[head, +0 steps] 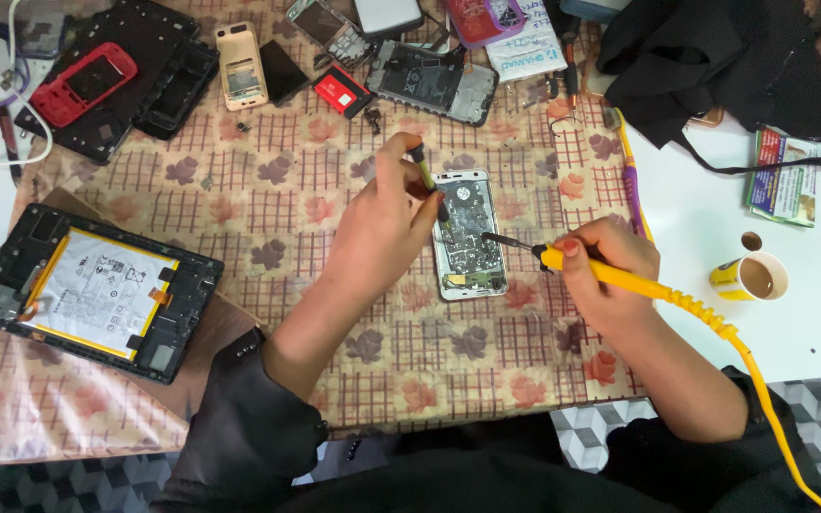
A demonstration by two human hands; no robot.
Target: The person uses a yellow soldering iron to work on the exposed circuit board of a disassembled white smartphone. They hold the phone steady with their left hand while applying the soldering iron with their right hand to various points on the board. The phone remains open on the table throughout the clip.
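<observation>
**Two hands at work over an open phone**

Far left: a tablet (97, 290) with its back off and battery showing, flat on the checked cloth (268, 190), untouched. Next, the left hand (382, 228), fingers pressed together and pinching a thin stick (420, 171), its lower end held down at the upper left corner of the phone (467, 233); touching the board or just above it, cannot tell. Centre: the phone itself, opened, board bare, flat on the cloth between both hands. Just right of it, the right hand (605, 271), closed in a pen grip around the yellow iron (620, 277), dark tip slanting in over the middle of the board. Farther right, a cup (753, 277) on the white table, near the cord.

Judged from this: soldering on the board, mid-step, with tip and stick both brought in. Calls next for a steady tip, both ends kept to one small spot, and the cord kept off the cup.
</observation>
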